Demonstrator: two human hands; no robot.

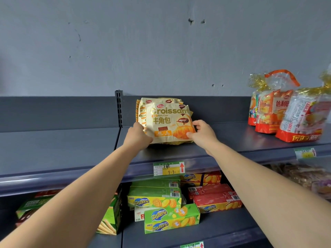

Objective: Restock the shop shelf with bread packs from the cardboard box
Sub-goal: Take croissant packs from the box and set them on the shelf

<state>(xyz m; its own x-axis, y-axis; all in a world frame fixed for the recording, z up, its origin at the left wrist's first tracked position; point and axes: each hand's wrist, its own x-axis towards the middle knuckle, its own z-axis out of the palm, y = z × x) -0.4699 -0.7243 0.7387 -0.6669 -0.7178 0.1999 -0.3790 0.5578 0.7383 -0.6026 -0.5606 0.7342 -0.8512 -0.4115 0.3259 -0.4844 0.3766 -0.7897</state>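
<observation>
A cream and gold croissant pack leans upright on the dark top shelf, with at least one more of the same pack standing behind it. My left hand grips the front pack's lower left corner. My right hand holds its lower right corner, thumb across the front. Both arms reach up from below. The cardboard box is out of view.
Orange bread bags tied with gold ribbon stand at the shelf's right end. A price tag hangs on the shelf edge. Below sit green biscuit boxes and red biscuit boxes. A slotted upright divides the shelf bays.
</observation>
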